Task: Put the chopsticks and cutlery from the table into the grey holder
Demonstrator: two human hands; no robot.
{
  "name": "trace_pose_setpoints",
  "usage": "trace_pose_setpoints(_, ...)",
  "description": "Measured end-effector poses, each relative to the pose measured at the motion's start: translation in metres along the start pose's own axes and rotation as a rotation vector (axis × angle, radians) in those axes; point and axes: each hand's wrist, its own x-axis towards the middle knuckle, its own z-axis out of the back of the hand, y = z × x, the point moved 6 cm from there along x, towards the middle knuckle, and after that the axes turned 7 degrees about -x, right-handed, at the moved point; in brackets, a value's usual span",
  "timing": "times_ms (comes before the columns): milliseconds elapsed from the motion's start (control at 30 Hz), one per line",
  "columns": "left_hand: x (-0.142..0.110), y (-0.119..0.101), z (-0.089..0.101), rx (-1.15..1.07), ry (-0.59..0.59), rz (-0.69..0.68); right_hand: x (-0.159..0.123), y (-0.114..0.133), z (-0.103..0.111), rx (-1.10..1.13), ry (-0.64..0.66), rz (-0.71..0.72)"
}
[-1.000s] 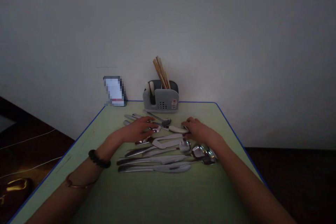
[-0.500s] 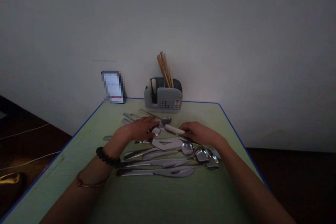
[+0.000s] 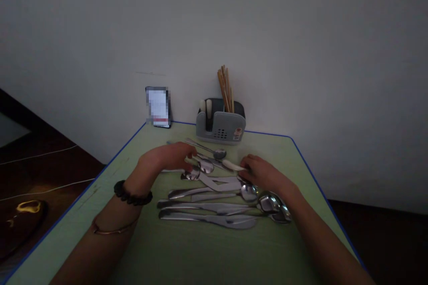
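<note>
My left hand (image 3: 172,159) is over the left part of the spread cutlery, thumb and fingers apart around the heads of a spoon (image 3: 206,166) and another shiny piece (image 3: 191,173). It holds nothing that I can see. My right hand (image 3: 259,171) has its fingers closed at the end of the white handle of a knife (image 3: 231,165), whose blade lies among other pieces. Just beyond is a spoon with a dark bowl (image 3: 220,153). Nearer me lie several table knives (image 3: 207,218) in rows, with spoons (image 3: 267,202) bunched at their right end.
A grey cutlery holder (image 3: 220,127) with wooden chopsticks (image 3: 224,84) and two pale handles (image 3: 209,107) stands at the back against the wall. A phone with a blurred screen (image 3: 158,107) leans to its left. The green table (image 3: 200,258) has a blue edge.
My left hand has drawn to the left off the cutlery, and its fingers now curl more, showing more of the spoons. My right hand stays at the white handle. The view has shifted slightly.
</note>
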Motion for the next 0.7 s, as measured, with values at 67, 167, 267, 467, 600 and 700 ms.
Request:
trace_pose_setpoints(67,0.003,0.002,-0.006,0.044,0.064,0.081,0.000,0.004,-0.001,0.016,-0.019,0.016)
trace_pose_setpoints(167,0.007,-0.001,-0.014,0.086,0.120,0.122,-0.002,0.009,0.001,0.031,-0.009,0.021)
trace_pose_setpoints(267,0.008,-0.005,-0.017,0.032,0.137,0.105,-0.002,0.011,0.009,0.031,0.071,-0.022)
trace_pose_setpoints(467,0.007,-0.009,-0.014,0.027,0.060,0.054,0.009,0.014,0.028,0.043,0.120,-0.072)
trace_pose_setpoints(600,0.007,-0.010,-0.011,0.023,0.014,0.022,0.009,0.011,0.020,-0.025,0.112,-0.082)
trace_pose_setpoints(700,0.006,-0.014,-0.010,-0.003,-0.008,-0.022,0.006,0.011,0.013,-0.057,0.138,-0.076)
